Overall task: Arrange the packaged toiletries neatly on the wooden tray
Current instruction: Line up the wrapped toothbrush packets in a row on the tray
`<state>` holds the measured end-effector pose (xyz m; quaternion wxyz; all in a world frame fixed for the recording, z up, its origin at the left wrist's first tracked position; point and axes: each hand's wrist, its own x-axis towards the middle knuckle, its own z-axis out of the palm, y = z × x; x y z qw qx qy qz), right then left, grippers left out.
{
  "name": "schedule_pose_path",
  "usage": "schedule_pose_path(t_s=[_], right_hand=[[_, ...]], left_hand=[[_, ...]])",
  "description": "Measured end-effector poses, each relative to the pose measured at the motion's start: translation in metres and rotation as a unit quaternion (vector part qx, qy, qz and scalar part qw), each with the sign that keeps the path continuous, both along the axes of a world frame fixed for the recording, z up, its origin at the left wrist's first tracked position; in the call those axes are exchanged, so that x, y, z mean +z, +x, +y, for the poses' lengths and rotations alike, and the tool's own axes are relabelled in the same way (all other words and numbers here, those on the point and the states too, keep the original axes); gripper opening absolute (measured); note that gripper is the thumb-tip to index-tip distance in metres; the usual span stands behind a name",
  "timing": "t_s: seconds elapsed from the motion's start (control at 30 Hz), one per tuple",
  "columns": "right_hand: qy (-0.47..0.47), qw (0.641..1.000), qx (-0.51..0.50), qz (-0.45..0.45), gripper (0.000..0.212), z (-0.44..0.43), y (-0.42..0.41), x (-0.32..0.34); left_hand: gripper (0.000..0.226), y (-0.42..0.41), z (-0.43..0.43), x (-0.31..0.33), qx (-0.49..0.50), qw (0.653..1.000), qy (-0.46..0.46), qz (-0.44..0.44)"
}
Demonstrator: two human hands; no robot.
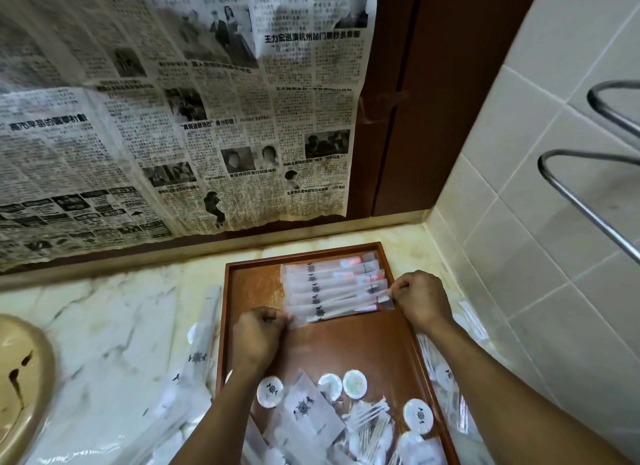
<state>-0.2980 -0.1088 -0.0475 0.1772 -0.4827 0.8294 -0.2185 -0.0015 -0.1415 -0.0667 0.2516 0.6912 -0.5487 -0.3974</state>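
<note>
At the lower left of the frame, a tan basin (20, 378) is set into the marbled surface (114, 319). Loose long packets (199, 357) lie on that surface just beside the left rim of the wooden tray (346, 347), which occupies the lower centre. The left hand (258, 336) sits over the tray's left half, its fingers (277, 321) curled and pinching the left end of one clear held packet (332, 311). This packet lies across the tray at the near edge of a packet row (332, 279), overlapped like shingles in the tray's upper right part with printed logos lined up near the middle. The contents appear to be toothbrushes, though glare on the film leaves this uncertain. The right hand (420, 300), at the tray's right rim, pinches the packet's right end between curled fingers (398, 290). The step in hand is judged to be seating this packet as the next member of the row. Hold both ends level and keep the film lightly taut. Set it parallel to its neighbours, match the existing overlap, bring its logo into the column, then release both ends together. In the lower centre and right of the tray, round sachets (353, 383) and swab packs (370, 416) lie jumbled and unsorted.
</note>
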Motion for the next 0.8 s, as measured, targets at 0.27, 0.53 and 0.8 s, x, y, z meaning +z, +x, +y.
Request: schedule_pose_path(t_s=[0.27, 0.53, 0.8], right_hand=[[-0.016, 1.000, 0.011, 0.002, 0.011, -0.001, -0.002, -0.003], [-0.071, 0.997, 0.003, -0.012, 0.012, 0.013, 0.001, 0.004], [-0.050, 0.995, 0.054, -0.062, 0.010, 0.074, 0.040, 0.028]], left_hand=[[0.020, 0.001, 0.000, 0.001, 0.008, 1.000, -0.002, 0.008], [0.012, 0.012, 0.013, 0.011, -0.008, 0.998, -0.007, 0.062], [0.026, 0.023, 0.063, 0.015, -0.120, 0.992, -0.028, -0.029]])
